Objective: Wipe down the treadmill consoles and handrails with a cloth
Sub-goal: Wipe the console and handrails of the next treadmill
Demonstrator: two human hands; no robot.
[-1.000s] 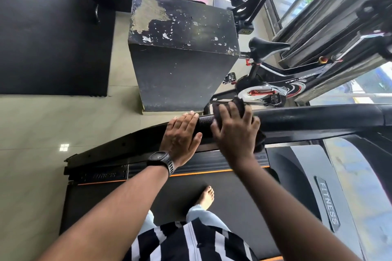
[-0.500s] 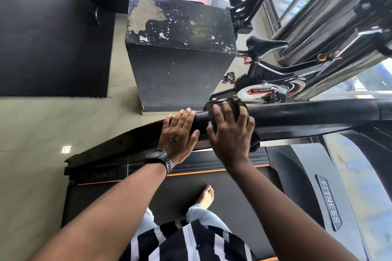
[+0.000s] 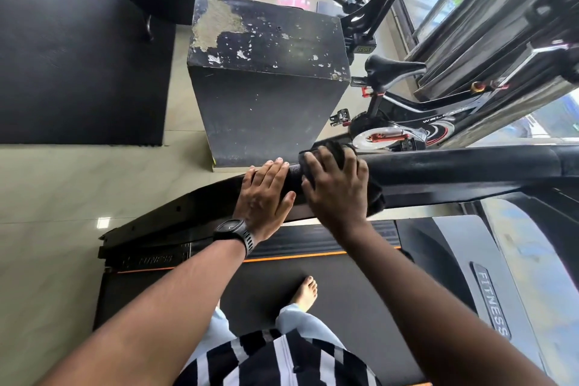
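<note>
I stand on a treadmill and face its black handrail [image 3: 454,166], which runs across the middle of the view. My right hand [image 3: 336,188] lies over a dark cloth [image 3: 377,197] wrapped round the rail, its fingers spread and curved over the cloth. Part of the cloth sticks out above my fingertips and part hangs below the rail. Just to the left, my left hand [image 3: 261,197], with a black watch on its wrist, rests flat on the bare rail with straight fingers. The console is out of view.
The treadmill belt [image 3: 344,291] is under my bare foot, with the grey "FITNESS" cover [image 3: 492,304] to the right. Beyond the rail stand a worn black box [image 3: 266,97], a spin bike [image 3: 398,122] and other machines by the window. A black floor mat [image 3: 78,56] lies at the left.
My right hand has slid the cloth a little to the left along the rail, closer to my left hand. The left hand has stayed where it was.
</note>
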